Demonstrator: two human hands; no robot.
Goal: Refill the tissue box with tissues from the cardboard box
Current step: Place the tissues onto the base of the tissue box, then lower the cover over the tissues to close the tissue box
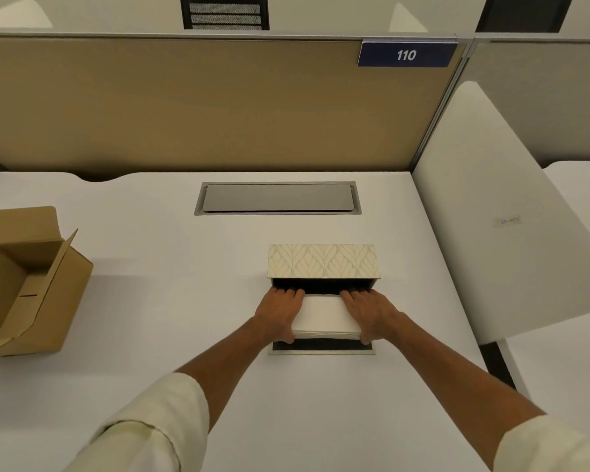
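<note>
One stack of tissues (325, 315) sits clamped in my two-handed grip, left hand (280, 313) and right hand (368, 311) outstretched, over one open tissue box (322, 265); one cardboard box (24, 287) stands far left on the worktop (184, 284).

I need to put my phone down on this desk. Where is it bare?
Bare: the wide stretch between the cardboard box and tissue box, and the strip between the cable hatch and tissue box. Crowded: around the tissues, held by left hand and right hand.
</note>
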